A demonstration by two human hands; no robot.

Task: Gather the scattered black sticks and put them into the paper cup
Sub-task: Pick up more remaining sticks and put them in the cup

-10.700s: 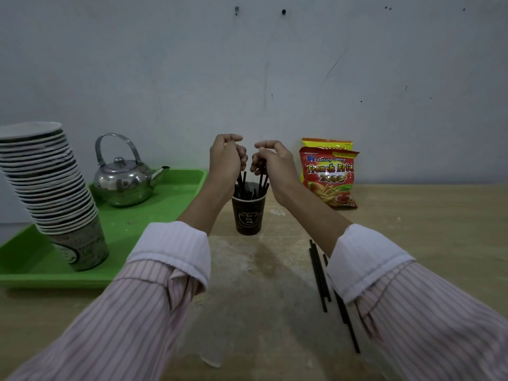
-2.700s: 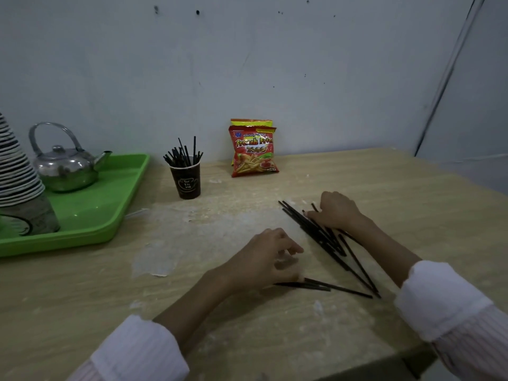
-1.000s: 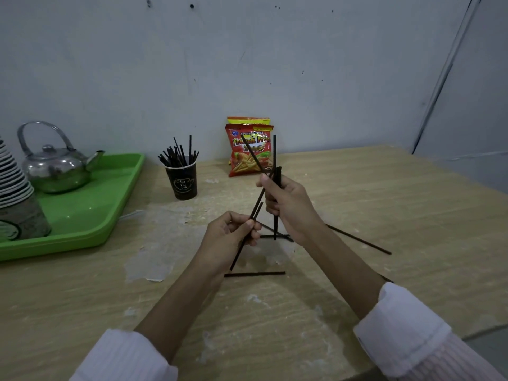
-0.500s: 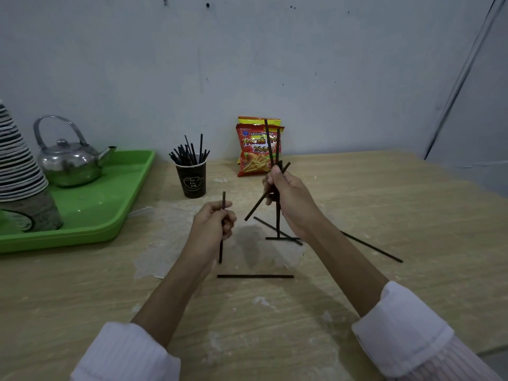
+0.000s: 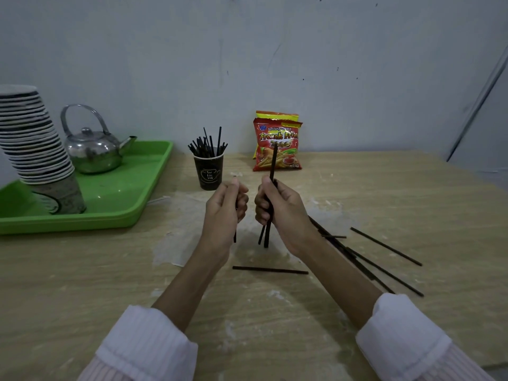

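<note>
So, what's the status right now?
Left hand gripping one stick, right hand gripping several. Paper cup part-filled. Loose sticks remain on table; path clear.

A dark paper cup (image 5: 208, 171) is standing upright just beyond the left hand (image 5: 225, 207), bristling with black sticks (image 5: 206, 145). More thin sticks (image 5: 384, 259) are lying flat beside the right hand (image 5: 277, 207), one stick (image 5: 270, 270) lying crosswise nearer than both hands.

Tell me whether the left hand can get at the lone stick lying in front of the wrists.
Probably yes. The stick lies flat on bare table, nothing over it, just below the left hand; but that hand already grips a stick.
</note>
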